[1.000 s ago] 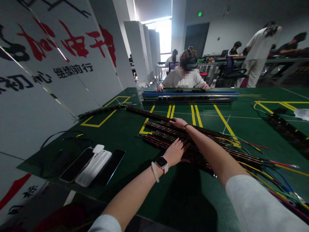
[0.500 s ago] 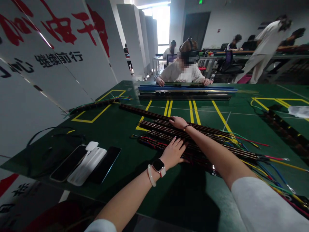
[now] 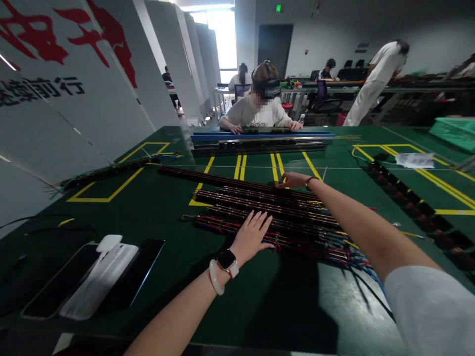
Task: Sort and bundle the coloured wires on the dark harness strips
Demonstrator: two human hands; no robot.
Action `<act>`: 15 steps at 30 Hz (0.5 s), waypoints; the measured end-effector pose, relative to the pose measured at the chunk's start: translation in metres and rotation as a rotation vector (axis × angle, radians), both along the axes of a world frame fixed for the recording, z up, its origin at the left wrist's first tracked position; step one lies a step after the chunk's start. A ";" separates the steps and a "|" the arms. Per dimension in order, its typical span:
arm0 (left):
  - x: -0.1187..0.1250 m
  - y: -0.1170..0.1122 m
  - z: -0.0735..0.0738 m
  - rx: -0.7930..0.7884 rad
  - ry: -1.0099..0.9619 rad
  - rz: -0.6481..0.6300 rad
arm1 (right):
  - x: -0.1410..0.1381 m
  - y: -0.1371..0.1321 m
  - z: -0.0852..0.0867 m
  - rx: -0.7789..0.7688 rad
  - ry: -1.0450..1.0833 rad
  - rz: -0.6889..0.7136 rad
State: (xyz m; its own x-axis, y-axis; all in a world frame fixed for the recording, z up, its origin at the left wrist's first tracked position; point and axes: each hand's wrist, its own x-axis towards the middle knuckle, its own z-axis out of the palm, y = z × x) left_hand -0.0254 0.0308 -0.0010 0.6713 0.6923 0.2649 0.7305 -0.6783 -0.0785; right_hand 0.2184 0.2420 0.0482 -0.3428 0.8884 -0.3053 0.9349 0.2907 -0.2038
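Two hands resting on a pile of long dark strips on a green table.

The left hand [image 3: 253,232], fingers spread and flat, presses on the near edge of the strips [image 3: 260,205], just above their red and black wires [image 3: 215,223]. The right hand [image 3: 293,179] lies open, palm down, on the far edge of the same pile. The strips lie mid-table [image 3: 166,207], across yellow floor-style markings. Phones [image 3: 92,277] rest near the left corner; a seated person [image 3: 260,106] works at the far side.
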 end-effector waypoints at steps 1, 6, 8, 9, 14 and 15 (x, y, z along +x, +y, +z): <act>0.000 0.000 0.000 -0.003 -0.004 0.002 | 0.005 -0.003 -0.002 -0.028 -0.002 -0.002; 0.001 0.000 0.000 -0.018 -0.013 0.001 | 0.002 -0.018 -0.010 -0.127 0.019 0.020; 0.001 0.000 0.001 -0.020 -0.011 0.001 | -0.001 -0.021 -0.009 -0.140 0.018 0.021; 0.001 0.000 0.001 -0.021 -0.010 0.002 | -0.003 -0.021 -0.008 -0.137 0.018 0.021; 0.001 -0.001 0.002 -0.025 -0.009 0.004 | -0.005 -0.023 -0.003 -0.067 0.005 0.004; 0.001 -0.001 0.002 -0.026 -0.010 0.004 | -0.005 -0.023 -0.004 -0.048 0.005 -0.002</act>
